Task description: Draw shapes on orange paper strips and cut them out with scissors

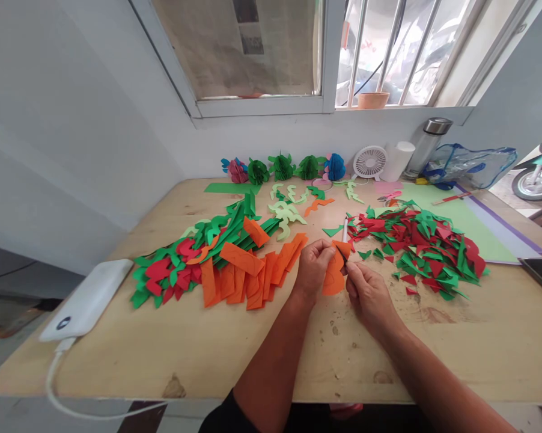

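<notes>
My left hand (315, 267) pinches a piece of orange paper (334, 278) with a curved, cut edge. In my right hand (369, 290) are small scissors (342, 254), their dark blades across the upper part of the paper; the handles are hidden by my fingers. Both hands are close together over the table front. To the left of them lie folded orange paper strips (239, 282) with drawn outlines. Beyond these is a heap of green and red paper cut-outs (165, 270). A white pen-like stick (345, 230) lies just behind the paper.
A pile of red and green scraps (433, 246) spreads on the right. Light green wavy cut-outs (289, 213) lie behind my hands. Folded paper figures (280, 166), a small fan (370, 162) and a bottle (426, 147) line the wall. A white power bank (88, 297) sits at the left edge.
</notes>
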The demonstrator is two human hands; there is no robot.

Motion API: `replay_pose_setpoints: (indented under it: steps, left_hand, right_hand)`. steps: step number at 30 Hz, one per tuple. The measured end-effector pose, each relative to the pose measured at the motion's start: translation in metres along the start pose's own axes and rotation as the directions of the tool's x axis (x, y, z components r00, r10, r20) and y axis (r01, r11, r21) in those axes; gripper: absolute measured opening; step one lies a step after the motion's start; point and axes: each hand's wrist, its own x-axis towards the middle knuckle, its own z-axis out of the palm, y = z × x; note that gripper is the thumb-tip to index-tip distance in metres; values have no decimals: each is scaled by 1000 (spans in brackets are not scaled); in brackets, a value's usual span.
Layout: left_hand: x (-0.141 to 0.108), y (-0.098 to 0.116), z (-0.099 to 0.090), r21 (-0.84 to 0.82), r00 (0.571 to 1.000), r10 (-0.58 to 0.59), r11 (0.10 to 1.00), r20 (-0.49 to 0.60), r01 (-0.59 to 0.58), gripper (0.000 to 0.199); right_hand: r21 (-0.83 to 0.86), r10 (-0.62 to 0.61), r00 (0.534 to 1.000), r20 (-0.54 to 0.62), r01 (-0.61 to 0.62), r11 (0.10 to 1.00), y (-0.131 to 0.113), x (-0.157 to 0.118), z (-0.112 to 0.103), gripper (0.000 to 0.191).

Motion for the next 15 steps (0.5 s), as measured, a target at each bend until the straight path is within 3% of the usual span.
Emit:
replay_pose_setpoints:
  steps: [15]
  left_hand:
    - [0, 0, 0, 10, 999, -4, 1000, 36, 4, 18]
  right_hand:
    - [43, 1, 1000, -8, -1, 999, 2, 0, 1, 46]
